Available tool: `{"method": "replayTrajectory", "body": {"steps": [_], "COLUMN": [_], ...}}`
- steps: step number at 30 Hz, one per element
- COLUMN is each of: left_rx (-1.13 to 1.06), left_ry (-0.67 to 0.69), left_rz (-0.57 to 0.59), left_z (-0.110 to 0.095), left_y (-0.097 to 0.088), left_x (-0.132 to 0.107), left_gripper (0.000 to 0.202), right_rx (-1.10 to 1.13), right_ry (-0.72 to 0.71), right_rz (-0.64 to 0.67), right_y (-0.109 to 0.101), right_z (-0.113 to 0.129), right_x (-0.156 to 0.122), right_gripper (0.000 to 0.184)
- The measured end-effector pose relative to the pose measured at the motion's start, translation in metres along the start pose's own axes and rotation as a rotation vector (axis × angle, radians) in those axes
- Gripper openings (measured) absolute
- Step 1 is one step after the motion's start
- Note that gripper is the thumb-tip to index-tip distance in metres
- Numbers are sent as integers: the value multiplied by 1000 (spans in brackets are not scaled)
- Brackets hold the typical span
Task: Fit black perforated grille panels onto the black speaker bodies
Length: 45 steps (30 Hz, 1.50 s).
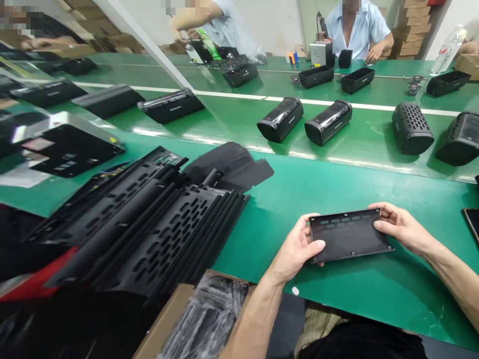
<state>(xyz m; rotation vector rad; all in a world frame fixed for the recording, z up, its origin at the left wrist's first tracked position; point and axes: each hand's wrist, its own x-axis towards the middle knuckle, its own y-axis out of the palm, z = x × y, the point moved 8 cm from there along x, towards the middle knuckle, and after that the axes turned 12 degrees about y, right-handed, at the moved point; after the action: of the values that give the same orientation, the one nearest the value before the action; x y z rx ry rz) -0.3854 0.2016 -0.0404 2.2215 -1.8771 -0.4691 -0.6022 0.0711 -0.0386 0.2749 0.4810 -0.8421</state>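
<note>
Between my two hands is a black slotted plastic panel point(348, 237), its inner side facing me, with small tabs along both long edges and a row of oval slots near the top. My left hand point(299, 244) grips its left end, thumb on the inner face. My right hand point(396, 224) grips the upper right corner, thumb also pressed on the inside. The panel is held above the green tabletop point(277, 214). To the left lies a pile of similar black panels point(179, 224), and behind it are thin black sheets point(232, 164).
Several black housings point(280, 119) stand on the green conveyor point(232, 114) beyond the table. An open cardboard box point(164, 319) with plastic-wrapped items is at the lower left. A white-and-black device point(71, 144) sits at left. Co-workers point(359, 30) sit across; a phone-like object point(470, 224) is at right.
</note>
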Motion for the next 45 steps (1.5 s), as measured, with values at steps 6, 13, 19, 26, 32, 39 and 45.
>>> {"method": "replayTrajectory", "body": {"steps": [6,13,19,26,32,39,45], "left_rx": [-3,-35,-42,-69,-78,-113,-113], "left_ry": [-13,-42,-31,-21,-23,-17,-21], "left_rz": [3,-54,-90,-81,-84,-81,-95], "left_z": [6,15,18,20,24,22,21], "left_y": [1,-3,-2,-1,-3,-2,-6], "left_x": [-1,-1,1,0,0,1,2], "left_gripper": [73,61,64,54,62,68,66], "right_rx": [59,46,60,21,-2,28,4], "right_ry": [1,26,27,21,24,10,8], "right_rz": [-6,-75,-83,-106,-94,-81,-83], "right_y": [0,-4,-4,-10,-12,-12,-7], "right_z": [-11,-20,-15,-15,-19,-16,-11], "right_x": [3,7,5,5,7,8,9], "right_gripper": [59,56,55,51,47,38,36]}}
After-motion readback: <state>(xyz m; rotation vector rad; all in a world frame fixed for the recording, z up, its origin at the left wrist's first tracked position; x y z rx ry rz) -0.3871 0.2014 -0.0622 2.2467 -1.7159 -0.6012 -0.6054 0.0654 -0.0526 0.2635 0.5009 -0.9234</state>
